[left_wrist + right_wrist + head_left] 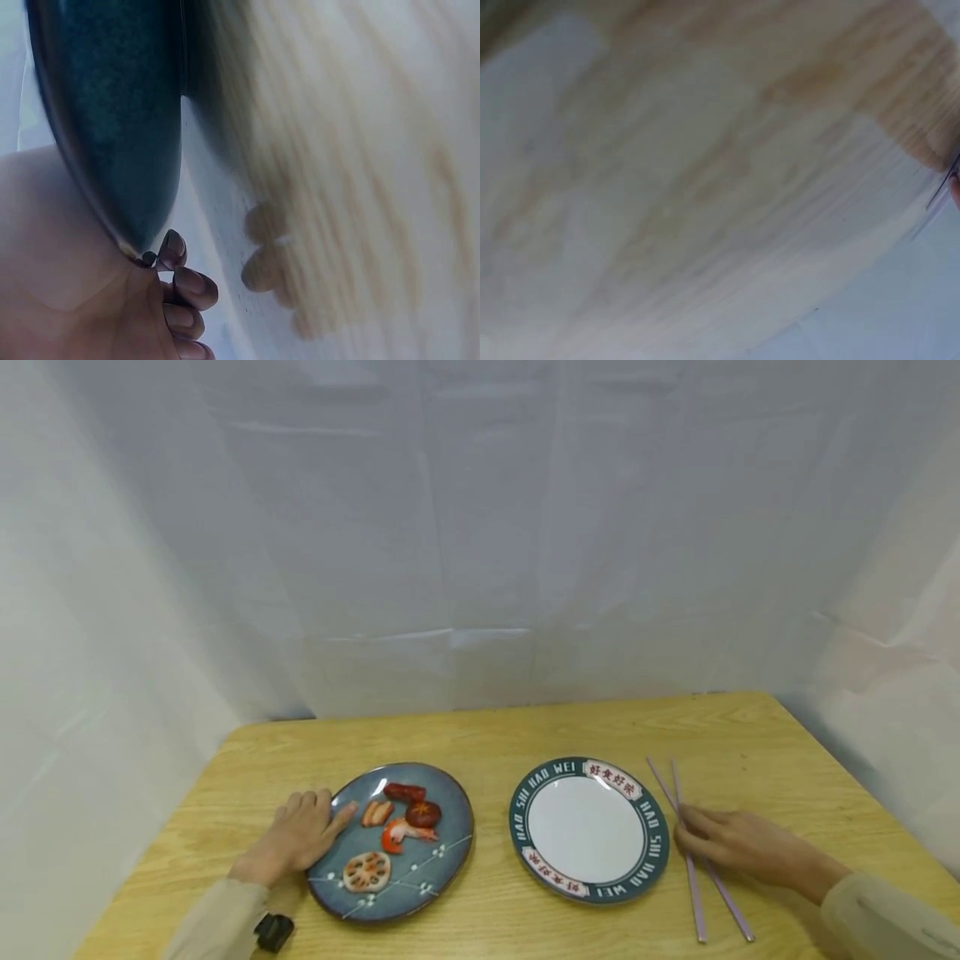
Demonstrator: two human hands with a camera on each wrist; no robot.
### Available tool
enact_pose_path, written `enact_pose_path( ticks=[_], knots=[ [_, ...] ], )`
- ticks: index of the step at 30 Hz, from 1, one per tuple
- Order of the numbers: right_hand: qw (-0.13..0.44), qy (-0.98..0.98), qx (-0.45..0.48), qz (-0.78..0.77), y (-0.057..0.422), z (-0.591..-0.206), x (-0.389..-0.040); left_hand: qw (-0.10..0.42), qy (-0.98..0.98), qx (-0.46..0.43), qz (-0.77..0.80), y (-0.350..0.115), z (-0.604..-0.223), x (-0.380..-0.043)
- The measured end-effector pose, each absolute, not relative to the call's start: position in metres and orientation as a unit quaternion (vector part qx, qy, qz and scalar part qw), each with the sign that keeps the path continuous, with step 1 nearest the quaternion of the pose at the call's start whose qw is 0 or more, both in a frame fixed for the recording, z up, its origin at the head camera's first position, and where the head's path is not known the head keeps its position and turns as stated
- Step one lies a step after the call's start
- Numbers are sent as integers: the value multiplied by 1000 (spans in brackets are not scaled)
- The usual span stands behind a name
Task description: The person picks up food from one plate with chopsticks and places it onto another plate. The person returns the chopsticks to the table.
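Note:
On the left, the blue-grey plate [442, 793] carries several food pieces: a lotus root slice [367, 872], a shrimp [405, 833], a mushroom [423, 814], a striped meat piece [377, 813] and a dark red piece [405, 792]. My left hand [300, 835] holds this plate's left edge, thumb over the rim; in the left wrist view its fingertips [187, 283] are by the underside. My right hand [742, 847] pinches two crossed pale purple chopsticks [695, 902] near their middle. Only a fingertip and thin stick ends show at the right wrist view's edge.
Between the hands stands a white plate [585, 827] with a dark green lettered rim, just left of the chopsticks. Everything is on a wooden table [495, 739] with pale sheeting [480, 568] behind and at both sides.

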State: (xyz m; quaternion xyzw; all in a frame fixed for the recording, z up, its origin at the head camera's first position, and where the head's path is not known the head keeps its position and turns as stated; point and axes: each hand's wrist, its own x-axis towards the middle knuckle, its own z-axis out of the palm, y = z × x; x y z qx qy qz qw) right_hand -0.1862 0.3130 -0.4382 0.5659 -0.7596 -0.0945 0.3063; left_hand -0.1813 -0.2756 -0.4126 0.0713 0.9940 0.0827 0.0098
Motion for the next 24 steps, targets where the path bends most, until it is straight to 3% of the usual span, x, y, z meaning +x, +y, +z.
enact_pose_path(
  ticks=[18,24],
  knots=[
    [300,-782,545,-42,323,-440,-186,10,994,71,85,-275,-412,-181],
    [322,-790,522,-13,316,-436,-188,-18,993,77,85,-276,-417,-181]
  ],
)
